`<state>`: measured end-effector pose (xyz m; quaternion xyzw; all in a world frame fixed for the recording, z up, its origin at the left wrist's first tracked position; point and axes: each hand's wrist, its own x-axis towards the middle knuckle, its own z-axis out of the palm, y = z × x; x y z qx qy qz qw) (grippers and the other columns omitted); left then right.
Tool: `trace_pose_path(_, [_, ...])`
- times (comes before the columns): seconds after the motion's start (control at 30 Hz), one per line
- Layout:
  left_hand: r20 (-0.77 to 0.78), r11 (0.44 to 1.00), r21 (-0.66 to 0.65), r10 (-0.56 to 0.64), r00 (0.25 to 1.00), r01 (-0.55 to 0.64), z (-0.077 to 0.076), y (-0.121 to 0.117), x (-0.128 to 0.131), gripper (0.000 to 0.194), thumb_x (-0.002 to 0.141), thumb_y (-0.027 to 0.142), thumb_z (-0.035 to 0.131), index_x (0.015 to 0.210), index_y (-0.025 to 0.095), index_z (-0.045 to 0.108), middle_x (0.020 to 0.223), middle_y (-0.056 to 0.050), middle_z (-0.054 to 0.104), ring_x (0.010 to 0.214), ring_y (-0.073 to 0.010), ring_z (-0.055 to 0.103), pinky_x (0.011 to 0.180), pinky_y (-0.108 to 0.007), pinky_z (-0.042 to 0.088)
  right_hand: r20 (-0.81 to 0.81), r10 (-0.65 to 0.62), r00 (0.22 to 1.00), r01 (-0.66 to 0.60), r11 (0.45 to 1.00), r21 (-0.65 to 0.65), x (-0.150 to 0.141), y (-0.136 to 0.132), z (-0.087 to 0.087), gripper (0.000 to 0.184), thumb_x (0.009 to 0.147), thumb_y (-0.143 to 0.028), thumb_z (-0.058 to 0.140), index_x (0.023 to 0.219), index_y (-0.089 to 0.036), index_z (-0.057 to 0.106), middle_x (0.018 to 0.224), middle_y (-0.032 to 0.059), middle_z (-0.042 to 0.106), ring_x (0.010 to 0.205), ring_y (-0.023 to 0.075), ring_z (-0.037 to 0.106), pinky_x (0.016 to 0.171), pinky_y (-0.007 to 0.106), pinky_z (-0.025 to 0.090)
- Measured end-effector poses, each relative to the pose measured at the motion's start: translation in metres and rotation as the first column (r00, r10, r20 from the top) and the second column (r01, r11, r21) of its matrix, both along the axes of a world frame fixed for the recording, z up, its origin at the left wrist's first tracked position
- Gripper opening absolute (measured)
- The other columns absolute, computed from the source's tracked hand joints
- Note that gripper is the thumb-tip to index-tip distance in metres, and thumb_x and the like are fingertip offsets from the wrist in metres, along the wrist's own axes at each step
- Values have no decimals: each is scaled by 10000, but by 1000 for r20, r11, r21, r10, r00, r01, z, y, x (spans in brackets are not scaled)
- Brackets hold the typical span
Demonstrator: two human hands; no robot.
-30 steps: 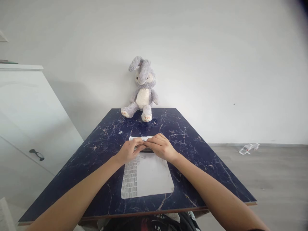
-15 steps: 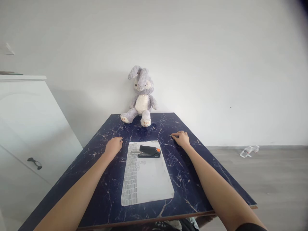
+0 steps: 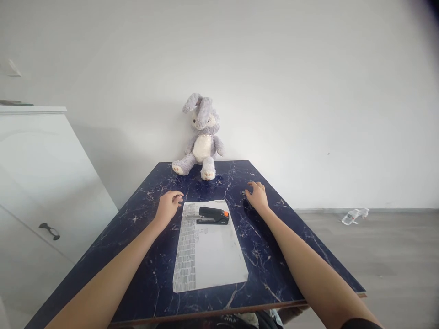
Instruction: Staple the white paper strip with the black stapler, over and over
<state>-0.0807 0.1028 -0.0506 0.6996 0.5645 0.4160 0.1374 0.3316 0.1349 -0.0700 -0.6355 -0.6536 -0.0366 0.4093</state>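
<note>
A black stapler [image 3: 213, 215] with an orange piece at its right end lies across the upper part of a white sheet [image 3: 219, 260]. Its metal rail sticks out to the left. Shaded brick-like patches run down the sheet's left side. Left of the stapler, near the sheet's top left corner, my left hand [image 3: 168, 205] has its fingers curled together; whatever may be between them is too small to make out. On the right, beyond the sheet's edge, my right hand [image 3: 258, 197] is over the table with thumb and fingers apart, holding nothing visible.
A grey plush rabbit [image 3: 203, 146] sits at the back of the dark blue marbled table [image 3: 144, 269], against the wall. To the left stands a white cabinet [image 3: 51, 169] with a dark handle. Clear plastic packaging [image 3: 354, 216] lies on the floor at right.
Both hands have left the stapler, which now lies on the sheet, and moved apart to either side. Lately my left hand shifted slightly right, while the right hand's fingers spread.
</note>
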Motion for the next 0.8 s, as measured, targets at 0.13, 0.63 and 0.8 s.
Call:
trace_pose_path(0.13, [202, 995, -5, -101, 974, 104, 2, -10, 13, 284, 974, 388, 561, 1044, 180, 741, 919, -72, 767, 707, -191, 746, 665, -295, 623, 27, 170, 985, -172, 970, 170, -17, -12, 15, 232, 914, -220, 536, 1081, -180, 692, 1043, 126, 649, 1041, 306, 561, 962, 459, 471])
trace_pose_path(0.63, [-48, 937, 63, -342, 938, 345, 24, -44, 46, 211, 917, 339, 680, 1041, 227, 810, 1022, -69, 772, 886, -211, 716, 785, -307, 562, 38, 858, 512, -841, 510, -180, -106, -78, 34, 402, 979, -337, 623, 1355, -204, 582, 1246, 127, 656, 1081, 248, 628, 949, 399, 497])
trace_pose_path(0.8, [26, 923, -71, -376, 926, 377, 22, -43, 47, 191, 794, 293, 790, 964, 208, 803, 910, -40, 794, 830, -215, 741, 798, -311, 576, 30, 869, 494, -847, 489, -208, -104, -76, 33, 357, 989, -330, 604, 1318, -191, 595, 1182, 126, 688, 1022, 246, 644, 906, 381, 500])
